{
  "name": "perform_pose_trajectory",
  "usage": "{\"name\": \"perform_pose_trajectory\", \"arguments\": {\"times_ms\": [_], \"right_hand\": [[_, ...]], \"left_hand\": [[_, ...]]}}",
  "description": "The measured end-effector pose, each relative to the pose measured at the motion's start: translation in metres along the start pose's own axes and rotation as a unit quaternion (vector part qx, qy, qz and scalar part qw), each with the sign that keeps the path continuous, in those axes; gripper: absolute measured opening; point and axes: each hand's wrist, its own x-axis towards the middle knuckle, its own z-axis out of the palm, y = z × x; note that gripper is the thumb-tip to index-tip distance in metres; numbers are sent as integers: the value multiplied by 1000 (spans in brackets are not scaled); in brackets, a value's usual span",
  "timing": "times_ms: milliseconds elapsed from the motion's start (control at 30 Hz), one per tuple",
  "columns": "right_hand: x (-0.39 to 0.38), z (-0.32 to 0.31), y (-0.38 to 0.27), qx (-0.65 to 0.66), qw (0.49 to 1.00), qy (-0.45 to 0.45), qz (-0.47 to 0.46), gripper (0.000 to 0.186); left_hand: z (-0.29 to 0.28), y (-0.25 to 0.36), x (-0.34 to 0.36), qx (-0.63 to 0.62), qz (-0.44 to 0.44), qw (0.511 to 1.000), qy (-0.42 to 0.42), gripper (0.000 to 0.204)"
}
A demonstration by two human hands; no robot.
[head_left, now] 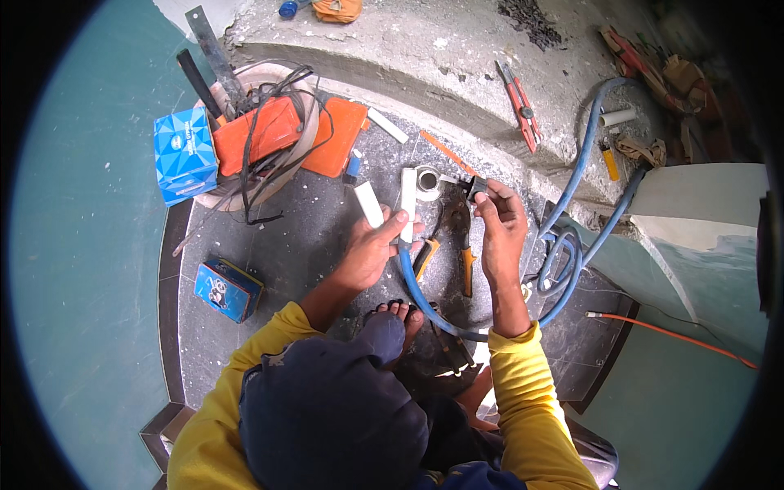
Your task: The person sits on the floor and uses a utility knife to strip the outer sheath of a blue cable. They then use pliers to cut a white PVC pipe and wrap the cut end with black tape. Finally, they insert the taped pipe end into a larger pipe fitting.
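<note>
My left hand point(367, 253) grips white plastic pieces: a short rectangular length point(367, 202) tilted left and an upright piece point(407, 188) joined to a blue hose point(412, 278). My right hand point(500, 212) pinches a small black object point(477, 188), from which a pale strip reaches left. Beside that strip, between my hands, is a round metal ring or tin point(427, 181). Beneath lie yellow-handled cutting tools point(467, 269), partly hidden. An orange blade or strip point(445, 149) runs behind the black object.
An orange case point(333, 135), cables, a blue box point(184, 155) and another box point(224, 290) are left on the tiles point(286, 245). Red-handled pliers point(518, 106) lie on the concrete step point(433, 49). Coiled hose point(578, 175) and walls border the right; dark clothing fills the lower middle.
</note>
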Motion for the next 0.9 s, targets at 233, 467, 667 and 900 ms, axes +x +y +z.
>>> {"name": "perform_pose_trajectory", "arguments": {"times_ms": [233, 467, 667, 900], "right_hand": [[2, 15, -18, -244, 956, -66, -147, 34], [13, 21, -13, -384, 859, -165, -296, 36], [-14, -5, -7, -396, 864, -147, -274, 35], [-26, -24, 13, -386, 871, -100, -288, 37]], "left_hand": [[-8, -3, 3, -36, 13, 998, 40, 17], [-12, 3, 27, -77, 42, 993, 72, 14], [5, 1, 41, 52, 49, 994, 85, 36], [27, -15, 52, 194, 71, 973, 101, 43]]}}
